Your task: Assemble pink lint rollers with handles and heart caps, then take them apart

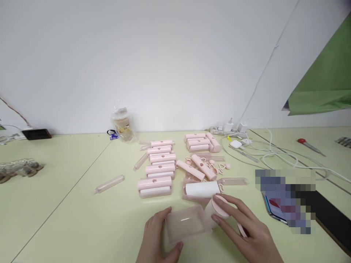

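Note:
My left hand (159,233) is closed around the left side of a translucent pink tray (186,224), held tilted low in the middle of the view. In my right hand (246,226) is a white roller (210,212) with a pink end, its near end close to or touching the tray's right edge. A curved pink part (241,230) shows under the right fingers. Just beyond my hands, another white roller (203,189) lies in a pink tray (189,199). To its left stands a row of several pink-covered rollers (155,186).
Loose pink covers (203,166) and small pink handles (216,168) lie behind the hands, with clear pink tubes (109,183) on both sides. A phone (274,212), white cables (287,155) and a red-handled screwdriver (309,146) occupy the right. A bagged cup (123,126) stands by the wall.

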Demonstrator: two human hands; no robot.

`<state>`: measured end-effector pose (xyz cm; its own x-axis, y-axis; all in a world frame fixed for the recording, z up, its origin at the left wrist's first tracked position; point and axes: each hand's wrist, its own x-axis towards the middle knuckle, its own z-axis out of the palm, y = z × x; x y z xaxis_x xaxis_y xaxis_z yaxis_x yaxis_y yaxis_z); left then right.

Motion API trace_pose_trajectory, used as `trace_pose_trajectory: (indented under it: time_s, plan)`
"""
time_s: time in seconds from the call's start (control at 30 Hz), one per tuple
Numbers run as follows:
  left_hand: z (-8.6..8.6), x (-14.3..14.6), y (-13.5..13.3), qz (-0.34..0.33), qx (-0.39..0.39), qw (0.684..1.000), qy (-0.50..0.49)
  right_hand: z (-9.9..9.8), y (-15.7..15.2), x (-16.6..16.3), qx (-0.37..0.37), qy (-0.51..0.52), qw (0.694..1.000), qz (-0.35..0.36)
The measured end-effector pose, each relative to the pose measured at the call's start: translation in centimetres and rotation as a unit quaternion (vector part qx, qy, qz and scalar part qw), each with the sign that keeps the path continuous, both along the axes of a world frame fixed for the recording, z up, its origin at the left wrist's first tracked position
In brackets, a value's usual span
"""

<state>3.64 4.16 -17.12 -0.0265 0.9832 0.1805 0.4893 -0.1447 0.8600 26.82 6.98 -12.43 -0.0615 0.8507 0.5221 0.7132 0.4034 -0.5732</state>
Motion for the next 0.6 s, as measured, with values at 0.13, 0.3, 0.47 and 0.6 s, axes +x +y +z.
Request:
trace_pose_trajectory:
  time_s: [0.13,0.3,0.47,0.6]
  plan:
    - [1.6,0.5,-0.2,0.013,0.036,0.999,0.038,1.7,0.4,0.1,-0.013,0.169,0.984,-0.053]
    - [7.7,2.1,2.6,-0.057,0.046,0.997,-0.03,5.5,2.9,-0.8,-0.051,0.273,0.96,-0.022]
    - [11.9,3.7,7.6,-0.258,-0.048,0.941,-0.213,6.8,5.9,-3.8,-0.151,0.296,0.929,0.165]
    - [11.1,4.7,9.3,-0.207,-0.111,0.909,-0.345,5.4,7.2,-4.9,-0.146,0.381,0.904,0.129]
